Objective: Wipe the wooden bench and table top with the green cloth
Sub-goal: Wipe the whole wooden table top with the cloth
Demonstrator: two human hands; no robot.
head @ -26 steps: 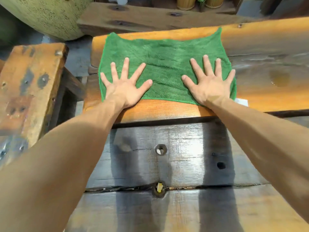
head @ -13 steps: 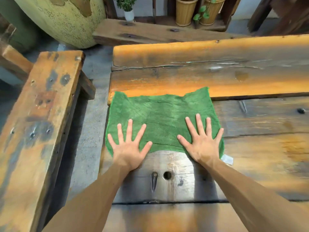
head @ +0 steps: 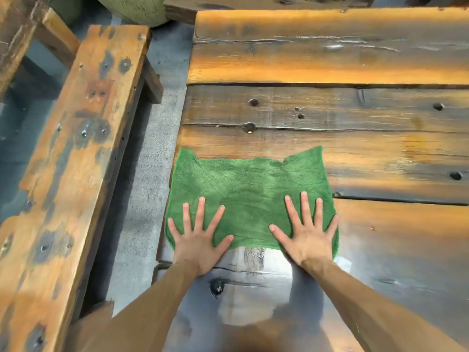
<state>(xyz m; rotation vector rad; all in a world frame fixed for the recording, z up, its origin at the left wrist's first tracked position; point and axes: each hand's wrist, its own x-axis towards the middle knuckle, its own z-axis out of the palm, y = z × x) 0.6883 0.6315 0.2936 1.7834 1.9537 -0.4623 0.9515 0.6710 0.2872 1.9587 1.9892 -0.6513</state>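
Two planked surfaces: table top (head: pixel 330 118), wooden bench (head: pixel 76 138) left of it, apart; green cloth (head: pixel 248 194) flat at table top's left edge; left hand (head: pixel 198 240), right hand (head: pixel 305 236) splayed flat, pressing, gripping nothing; risk: cloth bunching or sliding off that edge.

both hands flat on green cloth (head: pixel 250 189), table top (head: pixel 380 153)

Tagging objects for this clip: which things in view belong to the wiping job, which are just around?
Part of the job:
green cloth, spread flat
left hand and right hand, both flat on it, fingers spread
table top
wooden bench, to the left

Just around:
big speckled pot at the top edge
plank behind the table
floor
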